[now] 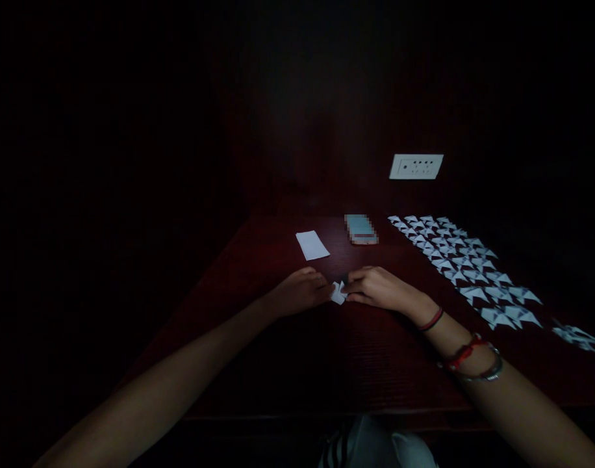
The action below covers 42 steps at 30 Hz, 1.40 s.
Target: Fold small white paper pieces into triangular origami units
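Watching remotely through the head view, I record both hands engaged on one item at the dark red counter [307,364]. The left grip [301,290] is closed by its fingertips on the left side of a small folded white paper [339,294]; the right grip [379,287] is closed on the right side of the same piece. The piece sits directly between the two grips, touching both. I cannot tell whether its underside meets the counter. A ring [319,281] shows on the left grip.

Beyond the left grip I note flat white paper [312,245], near the fingers but apart from them. Beyond the right grip lies a pale blue rectangular item [360,227]; it is pixelated, and I cannot identify it. To the right of the right grip I find folded paper shapes [473,275] laid out in rows that run away from it. A further paper cluster [577,337] lies well to the right of that grip; its count is unclear to me. Above and beyond the right grip I log a white socket plate [416,166]. Behind the right grip, a thin red band [430,319] circles the wrist, with a red bracelet [468,353] farther up the arm [531,409]. Nearer me than both grips, pale clothing [370,445] shows below the counter edge
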Each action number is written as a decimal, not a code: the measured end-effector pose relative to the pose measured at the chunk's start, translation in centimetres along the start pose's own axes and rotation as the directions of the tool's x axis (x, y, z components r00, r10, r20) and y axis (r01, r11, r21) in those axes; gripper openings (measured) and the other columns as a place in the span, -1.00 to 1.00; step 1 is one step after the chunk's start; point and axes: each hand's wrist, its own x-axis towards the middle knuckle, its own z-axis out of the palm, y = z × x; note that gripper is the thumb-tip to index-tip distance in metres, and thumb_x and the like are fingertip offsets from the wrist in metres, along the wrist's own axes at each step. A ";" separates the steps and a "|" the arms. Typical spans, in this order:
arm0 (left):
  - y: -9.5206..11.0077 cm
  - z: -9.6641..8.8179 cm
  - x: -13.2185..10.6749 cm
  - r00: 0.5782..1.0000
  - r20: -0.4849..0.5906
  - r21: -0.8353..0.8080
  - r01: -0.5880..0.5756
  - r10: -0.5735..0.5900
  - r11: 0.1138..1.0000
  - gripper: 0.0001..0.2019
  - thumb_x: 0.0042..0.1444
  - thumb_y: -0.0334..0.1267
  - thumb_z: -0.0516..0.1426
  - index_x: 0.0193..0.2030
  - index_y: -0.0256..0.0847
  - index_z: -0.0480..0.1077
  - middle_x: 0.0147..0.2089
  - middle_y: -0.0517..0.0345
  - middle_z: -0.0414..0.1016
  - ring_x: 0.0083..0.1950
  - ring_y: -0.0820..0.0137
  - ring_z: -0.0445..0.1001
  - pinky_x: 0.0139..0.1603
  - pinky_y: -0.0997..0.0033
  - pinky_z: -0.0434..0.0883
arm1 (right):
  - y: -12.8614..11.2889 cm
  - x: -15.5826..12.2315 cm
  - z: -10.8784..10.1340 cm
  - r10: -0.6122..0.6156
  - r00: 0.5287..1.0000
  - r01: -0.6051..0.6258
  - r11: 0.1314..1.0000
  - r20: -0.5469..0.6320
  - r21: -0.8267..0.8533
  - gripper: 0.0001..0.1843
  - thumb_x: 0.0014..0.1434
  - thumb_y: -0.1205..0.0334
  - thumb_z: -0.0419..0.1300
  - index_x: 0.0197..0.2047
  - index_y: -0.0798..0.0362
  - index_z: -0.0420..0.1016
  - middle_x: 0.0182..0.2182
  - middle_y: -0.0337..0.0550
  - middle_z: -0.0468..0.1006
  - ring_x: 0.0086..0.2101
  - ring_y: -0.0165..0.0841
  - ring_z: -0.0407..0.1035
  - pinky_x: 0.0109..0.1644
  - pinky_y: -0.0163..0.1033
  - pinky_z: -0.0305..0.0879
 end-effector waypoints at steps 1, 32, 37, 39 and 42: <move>0.1 -0.2 0.0 1.000 0.009 0.012 -0.007 0.007 1.000 -0.76 0.19 -0.31 -0.16 -0.07 -0.23 0.21 -0.27 0.09 0.38 -0.20 0.40 0.32 -0.16 0.37 0.16 | 0.0 0.0 0.0 -0.003 1.000 0.003 1.000 -0.005 0.001 -0.76 0.10 0.21 -0.01 -0.24 0.05 0.43 -0.40 -0.16 0.39 -0.37 -0.43 0.28 -0.24 -0.32 0.12; 1.3 -1.0 -0.8 0.978 0.013 -0.289 0.204 -0.209 0.935 -0.77 0.14 -0.28 -0.10 -0.07 -0.13 0.23 -0.07 0.15 0.27 -0.10 0.42 0.27 -0.13 0.41 0.22 | 0.9 0.7 2.7 0.624 0.776 -0.534 0.569 0.094 0.626 -0.61 -0.15 0.20 0.20 -0.20 0.14 0.32 -0.61 -0.31 0.35 -0.65 -0.54 0.21 -0.53 -0.41 0.13; 1.6 -0.9 -0.7 0.990 0.060 -0.302 0.141 -0.128 0.943 -0.76 0.17 -0.30 -0.13 -0.04 -0.13 0.19 -0.02 0.20 0.25 -0.04 0.44 0.24 -0.04 0.38 0.16 | 0.4 0.4 1.1 0.456 0.889 -0.421 0.790 0.033 0.446 -0.72 -0.07 0.20 0.16 -0.23 0.08 0.43 -0.53 -0.24 0.40 -0.52 -0.49 0.26 -0.42 -0.39 0.15; 1.5 -0.8 -0.8 0.990 0.061 -0.314 0.138 -0.125 0.939 -0.76 0.17 -0.31 -0.13 -0.04 -0.14 0.18 -0.01 0.18 0.25 -0.04 0.44 0.24 -0.04 0.38 0.16 | 0.4 0.2 0.6 0.315 0.949 -0.289 0.873 -0.002 0.394 -0.71 -0.04 0.22 0.15 -0.19 0.05 0.42 -0.47 -0.21 0.39 -0.46 -0.48 0.27 -0.36 -0.37 0.17; 1.2 -0.6 -0.9 0.992 0.052 -0.330 0.123 -0.113 0.936 -0.74 0.16 -0.34 -0.12 -0.01 -0.14 0.17 0.00 0.16 0.24 -0.04 0.43 0.24 -0.04 0.38 0.17 | 0.7 -0.1 0.4 0.143 0.989 -0.122 0.937 -0.041 0.327 -0.69 -0.03 0.27 0.14 -0.14 0.03 0.40 -0.36 -0.16 0.37 -0.35 -0.44 0.26 -0.27 -0.35 0.18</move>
